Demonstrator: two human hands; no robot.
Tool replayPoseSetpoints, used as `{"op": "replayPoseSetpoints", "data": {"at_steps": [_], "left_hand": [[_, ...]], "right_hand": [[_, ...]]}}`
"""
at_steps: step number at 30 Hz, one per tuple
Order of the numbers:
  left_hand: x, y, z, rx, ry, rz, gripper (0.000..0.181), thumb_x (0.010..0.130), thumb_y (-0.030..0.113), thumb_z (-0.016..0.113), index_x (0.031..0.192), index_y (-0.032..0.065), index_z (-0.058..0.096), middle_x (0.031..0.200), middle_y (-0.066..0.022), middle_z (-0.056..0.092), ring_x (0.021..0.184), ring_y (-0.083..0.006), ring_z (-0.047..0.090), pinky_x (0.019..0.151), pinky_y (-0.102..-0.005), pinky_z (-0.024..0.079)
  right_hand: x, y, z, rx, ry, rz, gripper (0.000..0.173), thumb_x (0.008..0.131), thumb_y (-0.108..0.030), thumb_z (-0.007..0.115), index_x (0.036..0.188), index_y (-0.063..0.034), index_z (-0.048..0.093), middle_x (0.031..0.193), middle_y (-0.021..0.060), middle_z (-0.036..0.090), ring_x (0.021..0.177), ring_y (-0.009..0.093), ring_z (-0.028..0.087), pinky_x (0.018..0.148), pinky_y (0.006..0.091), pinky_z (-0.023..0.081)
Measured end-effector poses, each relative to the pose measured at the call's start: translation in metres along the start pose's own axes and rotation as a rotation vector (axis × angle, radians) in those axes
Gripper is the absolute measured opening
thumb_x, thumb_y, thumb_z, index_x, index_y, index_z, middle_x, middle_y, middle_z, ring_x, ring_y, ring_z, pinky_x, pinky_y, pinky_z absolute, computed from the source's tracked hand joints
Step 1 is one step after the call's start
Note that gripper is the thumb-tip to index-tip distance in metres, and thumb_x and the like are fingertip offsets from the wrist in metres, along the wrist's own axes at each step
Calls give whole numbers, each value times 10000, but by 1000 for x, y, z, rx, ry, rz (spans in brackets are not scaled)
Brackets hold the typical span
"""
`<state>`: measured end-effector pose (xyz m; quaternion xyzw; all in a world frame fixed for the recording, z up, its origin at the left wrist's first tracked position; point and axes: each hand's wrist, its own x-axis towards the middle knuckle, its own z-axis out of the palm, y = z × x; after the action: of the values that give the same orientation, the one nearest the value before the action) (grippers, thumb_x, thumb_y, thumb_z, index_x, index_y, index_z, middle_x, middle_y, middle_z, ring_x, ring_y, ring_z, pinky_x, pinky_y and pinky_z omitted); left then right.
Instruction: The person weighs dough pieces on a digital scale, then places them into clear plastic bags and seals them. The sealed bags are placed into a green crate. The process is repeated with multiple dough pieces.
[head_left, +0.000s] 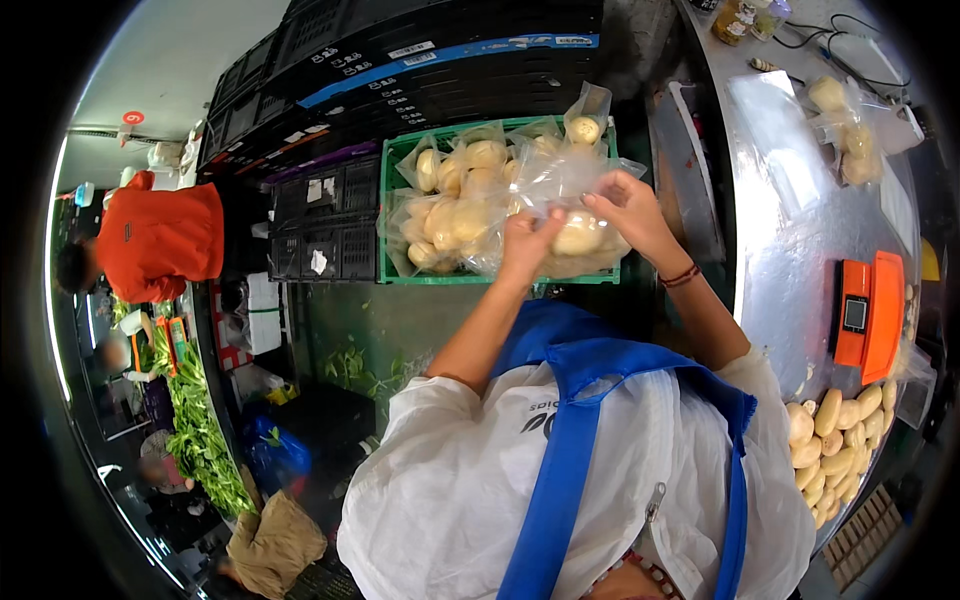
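Note:
A green plastic crate (499, 279) lies before me, filled with clear plastic bags of pale root vegetables that look like lotus root sections (457, 221). Over its right half, my left hand (529, 240) pinches the film of a clear plastic bag (555, 184) with thumb and fingers. My right hand (634, 210), with a dark red bracelet at the wrist, grips the same film from the other side, its thumb and forefinger close together. A large pale piece (579, 234) shows through plastic just below my hands. One bag (585, 124) stands up at the crate's far edge.
Black crates (465, 90) are stacked behind and to the left. On the metal table (787, 300) at right are an orange scale (866, 319), loose roots (840, 442), bagged roots (855, 142) and plastic bags (772, 142). Leafy greens (199, 435) and a person in orange (157, 240) are at left.

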<state>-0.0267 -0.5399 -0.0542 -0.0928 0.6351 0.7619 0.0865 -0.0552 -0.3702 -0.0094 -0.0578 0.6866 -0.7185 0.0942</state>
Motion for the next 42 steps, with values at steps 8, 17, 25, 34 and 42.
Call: {"op": "replayPoseSetpoints", "data": {"at_steps": [8,17,25,34,42], "left_hand": [[88,39,-95,-423,512,118,196,816,47,600,961,-63,528,921,-118,597,759,-195,604,677,-334,529],[232,-26,-57,-362,715,270,199,785,160,637,827,-27,584,793,-59,593,702,-148,561,622,-289,461],[233,-120,19,286,558,401,264,696,191,691,741,-52,595,757,-169,623,646,-271,588,622,-375,453],[240,-113,-3,963,2,705,261,649,149,718,782,-43,603,810,-204,607,741,-366,581,668,-390,459],[261,-174,-37,691,293,572,352,732,234,691,879,-66,581,814,-176,607,759,-314,562,740,-388,438]], "right_hand": [[10,15,-35,96,133,132,258,869,-161,549,1071,-3,520,991,62,601,924,122,563,795,228,429],[-61,46,-52,145,328,440,222,899,-222,502,1035,-51,539,926,24,604,850,81,571,733,201,434],[-131,64,-68,339,656,518,249,883,-229,521,1042,-38,536,922,48,606,839,106,573,720,217,445],[-160,91,-61,500,729,518,263,877,-238,534,1055,-45,527,933,45,597,832,102,564,713,219,451],[-148,95,-58,457,727,510,282,880,-243,525,1076,-40,529,960,63,605,851,120,573,727,223,454]]}}
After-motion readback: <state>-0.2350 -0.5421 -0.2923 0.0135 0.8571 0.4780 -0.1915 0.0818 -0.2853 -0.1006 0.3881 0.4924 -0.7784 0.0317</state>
